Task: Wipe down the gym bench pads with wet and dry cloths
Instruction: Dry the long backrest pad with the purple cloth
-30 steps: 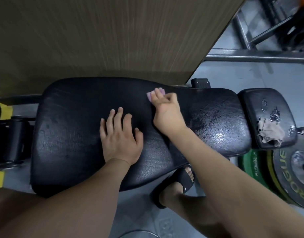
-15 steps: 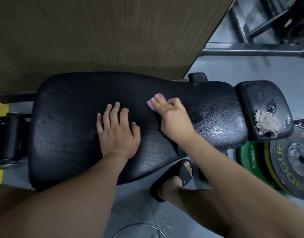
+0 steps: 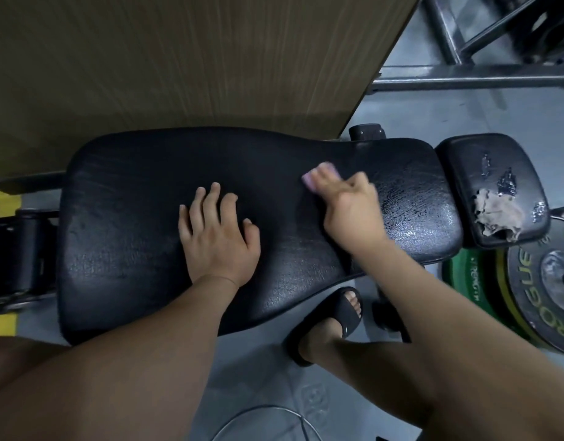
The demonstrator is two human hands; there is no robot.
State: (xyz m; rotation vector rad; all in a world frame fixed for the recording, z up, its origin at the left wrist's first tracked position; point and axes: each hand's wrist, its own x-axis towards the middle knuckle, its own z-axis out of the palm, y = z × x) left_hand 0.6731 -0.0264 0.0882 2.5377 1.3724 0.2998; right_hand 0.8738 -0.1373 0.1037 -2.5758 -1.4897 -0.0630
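Pink cloth (image 3: 308, 183) gripped by right hand (image 3: 353, 214), fingers (image 3: 358, 183) curled — left hand (image 3: 220, 240) flat, fingers apart, on pad (image 3: 124, 218).

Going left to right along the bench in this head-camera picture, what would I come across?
First the left hand, flat on the big pad → pink cloth → right hand holding it → small pad with the torn cover.

Left hand (image 3: 218, 237) flat on pad (image 3: 121, 218), right hand (image 3: 350, 211) around pink cloth (image 3: 308, 183)
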